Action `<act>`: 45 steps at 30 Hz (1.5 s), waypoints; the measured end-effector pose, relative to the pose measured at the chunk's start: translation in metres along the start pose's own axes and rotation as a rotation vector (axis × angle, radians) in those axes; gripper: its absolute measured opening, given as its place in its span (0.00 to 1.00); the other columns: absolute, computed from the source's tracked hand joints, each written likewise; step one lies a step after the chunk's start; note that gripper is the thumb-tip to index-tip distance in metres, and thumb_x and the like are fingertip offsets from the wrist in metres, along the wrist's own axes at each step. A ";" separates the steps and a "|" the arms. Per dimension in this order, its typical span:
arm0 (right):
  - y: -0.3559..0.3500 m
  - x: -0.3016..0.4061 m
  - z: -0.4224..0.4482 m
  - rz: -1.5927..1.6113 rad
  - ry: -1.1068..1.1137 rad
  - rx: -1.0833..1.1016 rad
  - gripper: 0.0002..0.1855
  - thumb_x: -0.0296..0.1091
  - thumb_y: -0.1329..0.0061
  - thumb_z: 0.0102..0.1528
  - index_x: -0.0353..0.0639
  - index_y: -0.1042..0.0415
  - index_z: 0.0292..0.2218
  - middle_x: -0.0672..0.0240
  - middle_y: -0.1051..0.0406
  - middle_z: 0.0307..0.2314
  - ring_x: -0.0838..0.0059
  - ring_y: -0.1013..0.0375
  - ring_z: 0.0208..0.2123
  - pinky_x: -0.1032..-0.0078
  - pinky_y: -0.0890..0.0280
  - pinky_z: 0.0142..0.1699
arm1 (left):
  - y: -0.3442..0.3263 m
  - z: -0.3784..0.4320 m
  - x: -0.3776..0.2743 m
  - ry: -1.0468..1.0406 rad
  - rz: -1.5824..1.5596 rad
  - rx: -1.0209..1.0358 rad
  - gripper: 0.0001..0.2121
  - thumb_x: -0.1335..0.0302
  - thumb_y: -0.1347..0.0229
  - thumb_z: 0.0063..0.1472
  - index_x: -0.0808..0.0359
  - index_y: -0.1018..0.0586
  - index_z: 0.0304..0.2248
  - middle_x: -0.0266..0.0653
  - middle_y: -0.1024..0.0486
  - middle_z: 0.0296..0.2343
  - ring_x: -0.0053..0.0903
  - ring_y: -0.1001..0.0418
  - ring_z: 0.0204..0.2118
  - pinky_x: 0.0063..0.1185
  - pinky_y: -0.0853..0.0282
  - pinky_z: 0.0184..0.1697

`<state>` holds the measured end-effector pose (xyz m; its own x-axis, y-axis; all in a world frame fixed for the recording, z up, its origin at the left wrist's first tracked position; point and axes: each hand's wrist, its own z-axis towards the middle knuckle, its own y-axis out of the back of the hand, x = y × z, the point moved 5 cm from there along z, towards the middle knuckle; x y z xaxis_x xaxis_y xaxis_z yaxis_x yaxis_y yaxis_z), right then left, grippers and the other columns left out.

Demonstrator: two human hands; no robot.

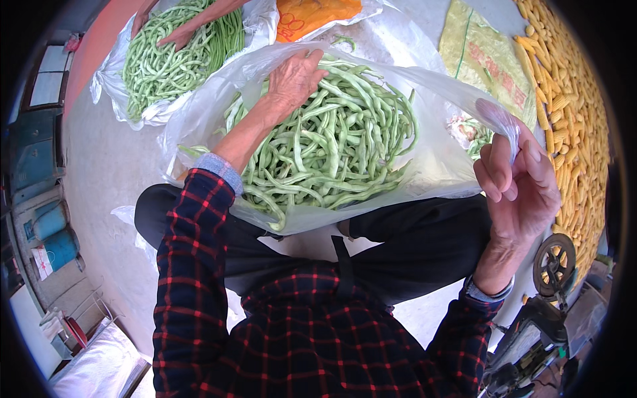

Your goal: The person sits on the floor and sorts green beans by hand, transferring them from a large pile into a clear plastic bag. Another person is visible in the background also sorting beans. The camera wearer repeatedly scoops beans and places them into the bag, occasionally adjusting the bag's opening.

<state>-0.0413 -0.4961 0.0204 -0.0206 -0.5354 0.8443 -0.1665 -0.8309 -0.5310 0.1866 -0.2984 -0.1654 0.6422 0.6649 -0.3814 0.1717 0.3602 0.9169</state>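
Note:
A large clear plastic bag [433,144] lies spread open in front of my knees, with a heap of green beans [333,134] inside it. At the far side of the heap is my left hand [297,74], its back up, touching the bag's far edge and the beans; whether its fingers grip the plastic cannot be made out. On the right, my right hand [517,174] pinches the bag's edge between thumb and fingers and holds it raised, the palm turned up.
Another person's hands [181,37] reach into a second bag of green beans [159,74] at the upper left. An orange printed bag [316,15] and a yellow woven sack [463,49] lie beyond. Corn cobs [572,124] cover the far right, above a wheeled vehicle [554,266].

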 end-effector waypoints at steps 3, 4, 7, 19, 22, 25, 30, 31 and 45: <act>0.000 -0.002 0.000 0.026 0.035 -0.009 0.28 0.33 0.66 0.61 0.12 0.47 0.53 0.63 0.36 0.17 0.87 0.51 0.14 0.87 0.47 0.22 | 0.003 -0.033 -0.029 -0.187 0.134 -0.049 0.25 0.58 0.41 0.54 0.61 0.26 0.49 0.48 0.36 0.54 0.46 0.40 0.57 0.41 0.43 0.57; 0.001 -0.003 0.000 0.042 0.054 -0.019 0.27 0.32 0.68 0.61 0.12 0.45 0.52 0.62 0.36 0.17 0.87 0.52 0.13 0.87 0.48 0.21 | 0.006 -0.049 -0.051 -0.299 0.156 -0.085 0.25 0.58 0.41 0.54 0.61 0.26 0.49 0.47 0.38 0.55 0.44 0.43 0.59 0.43 0.45 0.58; -0.005 -0.004 0.003 0.041 0.040 -0.017 0.27 0.32 0.68 0.61 0.12 0.45 0.51 0.63 0.36 0.17 0.87 0.52 0.13 0.87 0.48 0.22 | -0.005 -0.095 -0.075 -0.539 0.022 0.108 0.24 0.56 0.42 0.53 0.62 0.25 0.46 0.47 0.42 0.58 0.42 0.50 0.63 0.47 0.52 0.60; 0.002 -0.003 -0.001 0.049 0.020 0.030 0.26 0.34 0.68 0.62 0.14 0.43 0.51 0.64 0.36 0.17 0.88 0.53 0.13 0.87 0.48 0.21 | 0.041 -0.150 0.027 -0.084 -0.135 0.751 0.17 0.57 0.43 0.55 0.64 0.25 0.35 0.40 0.33 0.48 0.42 0.38 0.53 0.38 0.38 0.50; 0.001 -0.006 0.000 0.060 0.021 0.035 0.26 0.34 0.68 0.62 0.15 0.42 0.51 0.65 0.36 0.17 0.88 0.53 0.13 0.87 0.48 0.21 | 0.051 -0.160 0.033 -0.161 -0.083 0.810 0.22 0.52 0.42 0.53 0.64 0.26 0.36 0.39 0.31 0.35 0.39 0.34 0.47 0.38 0.39 0.45; 0.000 -0.008 0.002 0.059 0.001 0.045 0.26 0.34 0.68 0.62 0.15 0.42 0.51 0.65 0.37 0.17 0.87 0.53 0.13 0.87 0.48 0.21 | 0.051 -0.175 0.010 -0.272 0.140 0.687 0.22 0.55 0.41 0.52 0.66 0.27 0.36 0.41 0.30 0.36 0.37 0.35 0.47 0.36 0.40 0.47; -0.001 -0.004 0.001 0.070 -0.011 0.032 0.25 0.35 0.67 0.62 0.15 0.41 0.50 0.64 0.37 0.17 0.87 0.52 0.13 0.87 0.48 0.21 | 0.031 -0.180 -0.012 -0.407 0.039 0.489 0.13 0.69 0.37 0.49 0.66 0.26 0.31 0.48 0.37 0.35 0.40 0.35 0.41 0.32 0.39 0.41; 0.000 -0.003 0.000 0.067 -0.011 0.027 0.25 0.35 0.66 0.62 0.15 0.41 0.50 0.64 0.37 0.17 0.87 0.52 0.14 0.87 0.48 0.21 | 0.028 -0.182 -0.015 -0.380 0.024 0.519 0.13 0.69 0.37 0.49 0.66 0.26 0.31 0.47 0.37 0.35 0.40 0.35 0.40 0.32 0.39 0.41; -0.006 -0.010 0.001 -0.034 -0.051 0.054 0.30 0.36 0.64 0.62 0.13 0.49 0.54 0.64 0.37 0.16 0.86 0.50 0.14 0.86 0.45 0.22 | 0.014 -0.205 -0.048 -0.147 -0.002 0.485 0.41 0.69 0.34 0.44 0.58 0.40 0.58 0.49 0.41 0.44 0.44 0.34 0.39 0.35 0.31 0.39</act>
<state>-0.0393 -0.4863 0.0149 0.0349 -0.5123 0.8581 -0.1131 -0.8551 -0.5059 0.0045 -0.1910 -0.1579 0.7342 0.5527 -0.3944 0.4776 -0.0076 0.8785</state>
